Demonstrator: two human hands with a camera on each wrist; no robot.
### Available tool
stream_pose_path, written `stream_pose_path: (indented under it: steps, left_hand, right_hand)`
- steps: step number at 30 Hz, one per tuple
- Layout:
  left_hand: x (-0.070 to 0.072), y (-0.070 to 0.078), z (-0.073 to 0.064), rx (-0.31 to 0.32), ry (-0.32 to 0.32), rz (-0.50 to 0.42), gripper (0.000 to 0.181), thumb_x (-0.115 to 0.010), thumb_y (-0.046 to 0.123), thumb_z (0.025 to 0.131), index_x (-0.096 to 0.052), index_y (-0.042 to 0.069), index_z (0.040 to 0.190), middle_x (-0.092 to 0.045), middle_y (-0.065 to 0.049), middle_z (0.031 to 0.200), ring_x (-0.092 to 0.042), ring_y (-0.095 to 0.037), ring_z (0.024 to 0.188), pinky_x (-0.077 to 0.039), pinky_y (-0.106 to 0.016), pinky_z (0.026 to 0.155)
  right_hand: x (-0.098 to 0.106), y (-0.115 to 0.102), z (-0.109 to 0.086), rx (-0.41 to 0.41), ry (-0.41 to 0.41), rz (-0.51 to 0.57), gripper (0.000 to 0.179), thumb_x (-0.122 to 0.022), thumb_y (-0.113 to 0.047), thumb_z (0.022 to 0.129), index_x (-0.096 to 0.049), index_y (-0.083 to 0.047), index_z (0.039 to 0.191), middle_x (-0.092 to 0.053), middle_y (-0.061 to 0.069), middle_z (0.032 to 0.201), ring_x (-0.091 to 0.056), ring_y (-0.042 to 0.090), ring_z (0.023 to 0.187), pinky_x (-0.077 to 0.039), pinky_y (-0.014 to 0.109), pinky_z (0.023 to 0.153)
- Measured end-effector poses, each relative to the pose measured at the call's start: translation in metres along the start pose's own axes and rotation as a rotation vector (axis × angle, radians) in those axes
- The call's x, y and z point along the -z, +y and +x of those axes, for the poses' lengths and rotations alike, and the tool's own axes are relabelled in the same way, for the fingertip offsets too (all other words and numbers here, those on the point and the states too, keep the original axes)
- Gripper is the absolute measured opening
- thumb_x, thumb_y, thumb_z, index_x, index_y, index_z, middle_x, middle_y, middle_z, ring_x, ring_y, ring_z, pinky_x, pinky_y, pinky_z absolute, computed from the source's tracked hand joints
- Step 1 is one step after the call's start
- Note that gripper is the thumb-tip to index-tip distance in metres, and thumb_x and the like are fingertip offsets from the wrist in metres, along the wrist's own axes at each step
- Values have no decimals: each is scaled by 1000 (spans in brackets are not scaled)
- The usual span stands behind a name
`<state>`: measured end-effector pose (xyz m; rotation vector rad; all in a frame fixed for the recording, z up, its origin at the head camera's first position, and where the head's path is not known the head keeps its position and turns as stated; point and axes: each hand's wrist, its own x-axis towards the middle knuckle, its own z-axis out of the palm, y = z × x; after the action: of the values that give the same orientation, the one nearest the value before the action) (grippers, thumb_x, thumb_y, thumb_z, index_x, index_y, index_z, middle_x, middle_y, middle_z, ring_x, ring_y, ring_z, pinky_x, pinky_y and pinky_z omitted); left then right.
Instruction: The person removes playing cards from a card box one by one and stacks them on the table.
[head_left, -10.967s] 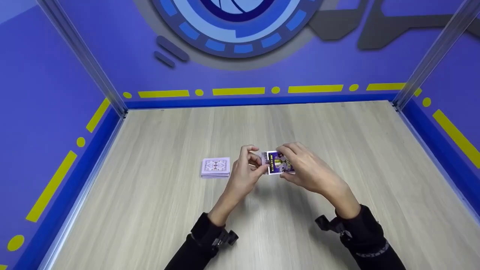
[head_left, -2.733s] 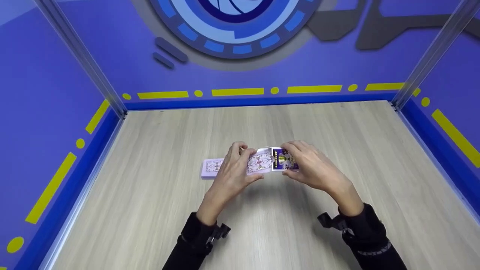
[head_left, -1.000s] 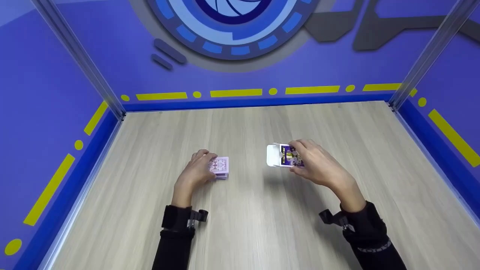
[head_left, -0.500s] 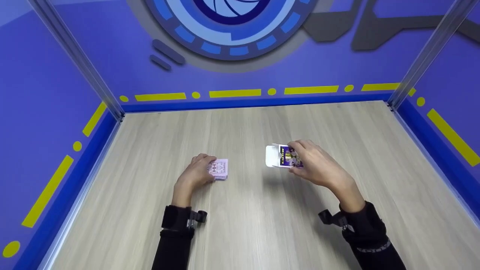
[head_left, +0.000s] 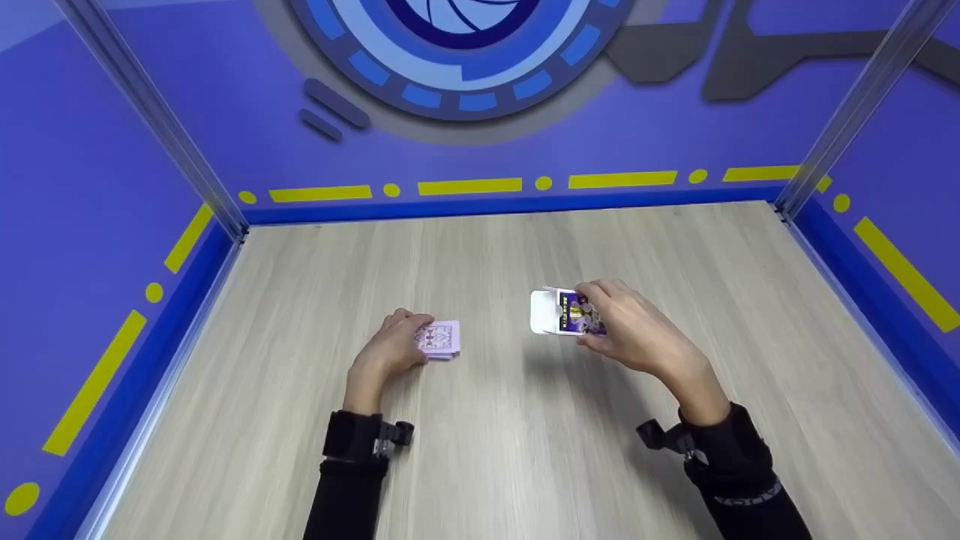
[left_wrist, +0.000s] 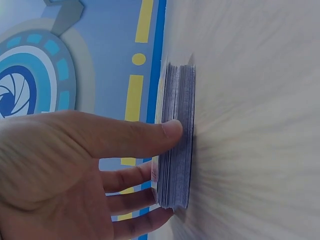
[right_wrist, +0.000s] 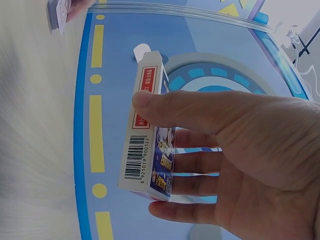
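A stack of playing cards [head_left: 439, 339] with pink patterned backs lies on the table left of centre. My left hand [head_left: 390, 345] grips it from the left side; the left wrist view shows the thumb on the near long edge of the deck [left_wrist: 176, 100] and fingers at the far side. My right hand [head_left: 637, 326] holds a purple card box [head_left: 576, 312] above the table, its white flap folded out toward the left. In the right wrist view the thumb presses the box's narrow side [right_wrist: 135, 155], which bears a barcode, with fingers behind it.
The wood-grain table [head_left: 480, 450] is bounded by a blue back wall [head_left: 480, 161] with yellow marks and by side walls left and right. A metal post [head_left: 862, 112] stands at the back right corner, another [head_left: 150, 112] at the back left.
Since 2.7 seconds ago, my left hand has moved left from beside the box's mouth to the deck, and the flap has come into view. Lately the deck has shifted slightly under my left hand.
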<state>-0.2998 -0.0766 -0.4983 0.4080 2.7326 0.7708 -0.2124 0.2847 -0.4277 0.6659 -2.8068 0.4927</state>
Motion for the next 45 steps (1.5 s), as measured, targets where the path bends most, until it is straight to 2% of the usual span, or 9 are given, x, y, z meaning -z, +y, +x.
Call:
stream_pose_path:
  steps: [11, 16, 23, 31, 38, 45]
  left_hand:
    - [2, -1, -2, -18, -2, 16, 71, -73, -12, 79, -55, 1, 147, -52, -19, 143, -48, -33, 131, -40, -46, 113]
    - [2, -1, -1, -12, -12, 18, 77, -74, -12, 77, -51, 2, 150, -50, -19, 146, -47, -34, 133, -39, -46, 114]
    - [1, -1, -2, 30, -23, -29, 87, -84, -3, 77, -45, 6, 155, -42, -21, 155, -42, -34, 139, -36, -47, 116]
    - [7, 0, -7, 41, -20, -51, 87, -86, 13, 82, -42, 8, 157, -35, -22, 159, -39, -35, 141, -33, -50, 118]
    - [17, 7, -11, 22, 55, -51, 69, -73, 22, 96, -43, 4, 156, -38, -22, 158, -36, -37, 146, -32, -51, 119]
    - [26, 20, -17, -66, 214, -33, 58, -70, 20, 99, -50, 2, 151, -47, -22, 153, -42, -36, 144, -35, -48, 118]
  right_hand:
    - [0, 0, -1, 5, 3, -2, 65, -91, -18, 80, -59, 5, 132, -64, 21, 123, -62, 35, 109, -54, 50, 90]
    - [0, 1, -1, 1, 2, 7, 66, -91, -17, 79, -59, 6, 132, -64, 21, 122, -62, 35, 109, -53, 50, 90]
    - [0, 1, -1, 2, 0, 6, 67, -91, -17, 79, -59, 6, 132, -64, 21, 123, -62, 36, 112, -53, 51, 92]
    - [-1, 4, -1, 5, 5, -1, 66, -91, -15, 78, -59, 7, 131, -64, 22, 122, -62, 37, 110, -53, 51, 92]
    - [-2, 11, -2, -47, -7, 13, 65, -89, -11, 78, -58, 8, 131, -61, 25, 124, -58, 39, 114, -51, 53, 94]
    - [-5, 18, -3, -149, -82, 23, 64, -87, -8, 80, -56, 11, 132, -58, 27, 118, -56, 39, 106, -51, 53, 91]
